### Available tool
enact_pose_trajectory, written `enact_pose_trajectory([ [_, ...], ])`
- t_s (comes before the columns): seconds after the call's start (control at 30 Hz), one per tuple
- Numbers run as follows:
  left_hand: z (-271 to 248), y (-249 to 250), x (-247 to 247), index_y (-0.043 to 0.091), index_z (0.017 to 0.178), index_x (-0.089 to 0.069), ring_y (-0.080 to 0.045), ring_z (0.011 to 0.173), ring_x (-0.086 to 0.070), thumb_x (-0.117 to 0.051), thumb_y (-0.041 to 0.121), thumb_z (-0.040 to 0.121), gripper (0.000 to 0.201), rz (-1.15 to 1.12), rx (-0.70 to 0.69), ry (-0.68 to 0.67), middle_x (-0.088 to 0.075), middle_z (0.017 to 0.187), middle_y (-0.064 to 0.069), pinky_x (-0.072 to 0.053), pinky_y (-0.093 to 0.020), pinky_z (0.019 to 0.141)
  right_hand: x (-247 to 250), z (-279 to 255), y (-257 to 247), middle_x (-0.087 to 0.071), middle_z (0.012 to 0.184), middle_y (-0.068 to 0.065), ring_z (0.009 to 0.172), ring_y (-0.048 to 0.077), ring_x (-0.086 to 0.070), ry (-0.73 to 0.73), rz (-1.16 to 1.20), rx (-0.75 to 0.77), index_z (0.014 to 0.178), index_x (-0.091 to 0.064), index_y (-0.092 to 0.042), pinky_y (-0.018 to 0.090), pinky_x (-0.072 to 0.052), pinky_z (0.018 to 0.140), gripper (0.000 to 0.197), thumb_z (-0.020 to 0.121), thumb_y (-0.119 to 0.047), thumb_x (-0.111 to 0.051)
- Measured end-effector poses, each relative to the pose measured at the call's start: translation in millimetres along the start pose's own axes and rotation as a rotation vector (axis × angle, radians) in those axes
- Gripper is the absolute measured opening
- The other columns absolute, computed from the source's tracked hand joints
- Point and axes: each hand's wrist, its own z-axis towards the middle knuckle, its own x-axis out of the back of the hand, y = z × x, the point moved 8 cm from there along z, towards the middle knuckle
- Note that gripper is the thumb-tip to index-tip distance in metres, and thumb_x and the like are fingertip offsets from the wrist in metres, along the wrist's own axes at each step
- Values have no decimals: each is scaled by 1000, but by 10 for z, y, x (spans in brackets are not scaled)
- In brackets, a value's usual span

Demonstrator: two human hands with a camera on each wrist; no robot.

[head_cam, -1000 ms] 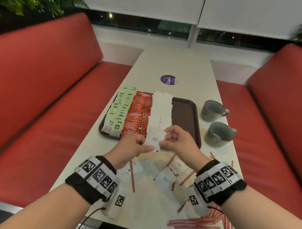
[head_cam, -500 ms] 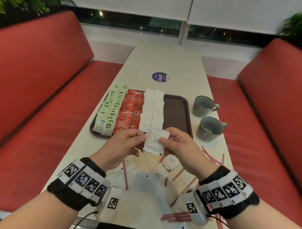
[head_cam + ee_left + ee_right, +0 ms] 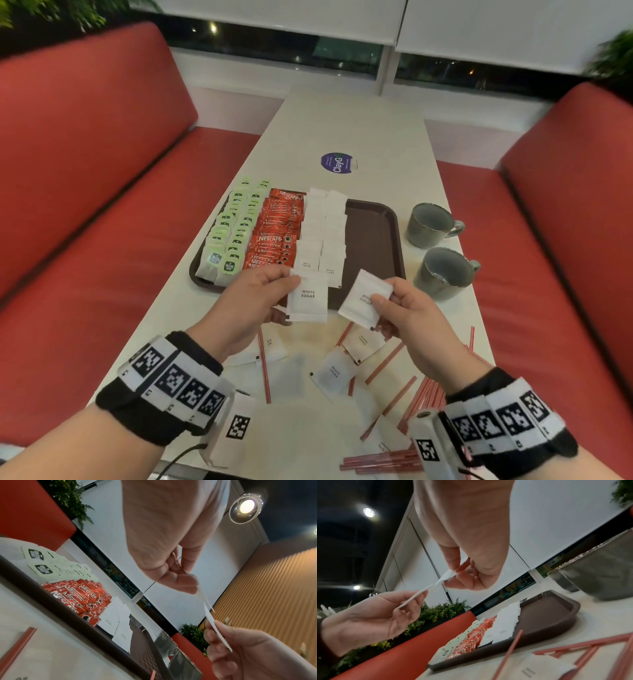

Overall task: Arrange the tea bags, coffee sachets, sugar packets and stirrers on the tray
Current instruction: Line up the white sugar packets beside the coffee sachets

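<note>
Both hands are raised above the near edge of the tray (image 3: 383,219), each pinching 1 white sugar packet. The left hand (image 3: 251,301) pinches its packet (image 3: 308,301) by the left edge between thumb and fingers; the packet faces up with "WHITE SUGAR" legible. The right hand (image 3: 407,315) pinches the second packet (image 3: 361,298) at its right edge, tilted with its far corner raised. The 2 packets sit just beside each other; the head view shows a narrow gap between them. In both wrist views they appear edge-on and thin.

The brown tray rests on the white bench (image 3: 342,123). On it, from left to right: 2 columns of green tea bags (image 3: 236,229), a block of red coffee sachets (image 3: 277,233), and 2 columns of sugar packets (image 3: 323,226). The right part of the tray floor is bare.

On the bench between the tray and the person lie several loose sugar packets (image 3: 334,373) and scattered red stirrers (image 3: 390,363). More stirrers (image 3: 380,462) lie bunched at the near right edge, and 1 stirrer (image 3: 263,366) lies below the left hand.

2 grey mugs (image 3: 442,270) stand on the bench right of the tray, apart from it. A round purple sticker (image 3: 337,163) lies beyond the tray. Red benches flank both sides.
</note>
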Motion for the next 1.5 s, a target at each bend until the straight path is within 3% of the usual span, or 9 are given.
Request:
enact_pose_trajectory([
  [0.27,168,-124,211,6,87,-63,-12,73,-67,-52,11,95,14,117,50,75,-72,90,-7,-52,-21,50,81,66,35,-69,73,1,60,6,-56,-52,-228,-23,98,-65,-18,22,-43,58,9,94,-14,-57],
  [0.47,653,-86,424,15,87,-64,-29,88,-67,-63,15,89,2,417,11,174,-70,91,-9,-58,-42,76,217,369,64,-65,69,-3,55,1,-57,6,-312,-82,92,-66,-17,15,-44,51,9,93,-11,-60],
  [0.6,1070,22,194,25,96,-57,-14,80,-55,-62,9,86,19,739,-52,115,-56,87,5,-46,-23,63,41,827,130,-65,76,1,61,8,-57,-2,-466,-91,95,-65,-19,19,-45,55,6,92,-17,-61],
  [0.8,1545,-88,-18,16,93,-56,-16,77,-49,-49,-5,84,24,914,-9,6,-52,93,-2,-36,-19,52,-70,1466,430,-64,68,0,60,10,-56,-12,-579,-198,100,-59,-16,22,-43,58,18,85,-12,-68],
  [1.0,1578,-106,-111,3,105,-59,-27,97,-57,-41,-5,86,28,1181,-18,-19,-60,111,-12,-50,-32,82,-98,1636,570,-63,74,-1,63,10,-58,-38,-712,-210,96,-57,-16,17,-38,52,16,84,-11,-67],
  [1.13,1531,-105,-224,5,108,-59,-27,101,-57,-47,4,90,22,1428,-78,-60,-56,116,-12,-46,-29,82,-83,1610,564,-62,93,3,82,16,-60,22,-738,-185,105,-54,-17,18,-39,58,27,83,-18,-69],
  [1.23,1472,-106,-316,8,110,-59,-27,104,-55,-49,9,90,22,1646,-166,-109,-54,117,-11,-43,-30,83,-154,1533,484,-53,109,0,94,16,-54,-40,-866,-107,121,-51,-22,23,-43,77,50,78,-28,-75],
  [1.33,1421,-206,-367,8,110,-57,-28,105,-55,-51,6,88,23,1668,-173,-175,-54,117,-12,-43,-31,84,-273,1461,483,-44,122,-1,107,20,-53,-127,-964,-70,131,-48,-25,28,-45,91,63,75,-28,-78],
  [1.5,1391,-286,-389,6,109,-56,-30,104,-55,-48,2,88,23,1631,-153,-207,-55,115,-14,-44,-34,83,-381,1455,477,-42,123,0,109,24,-53,-162,-1025,-56,132,-50,-24,32,-47,91,61,77,-26,-77],
])
